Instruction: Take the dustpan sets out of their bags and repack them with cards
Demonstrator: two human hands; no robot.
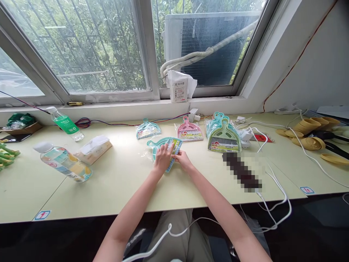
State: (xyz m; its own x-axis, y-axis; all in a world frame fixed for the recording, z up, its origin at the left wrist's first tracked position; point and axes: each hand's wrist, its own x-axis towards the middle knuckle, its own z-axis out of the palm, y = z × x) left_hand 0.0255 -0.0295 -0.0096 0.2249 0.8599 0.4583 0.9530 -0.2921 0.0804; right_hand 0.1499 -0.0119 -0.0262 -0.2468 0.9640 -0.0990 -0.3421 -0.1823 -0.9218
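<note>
Right hand (182,159) pinched on label card (176,146)

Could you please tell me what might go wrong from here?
The left hand lies on the turquoise dustpan set, with the right hand at its edge; uneven pressure might make it slide on the table.
The white cable hanging in front of the person's legs could snag if they shift.
A wide sweep of the left arm might knock the larger bottle.
</note>
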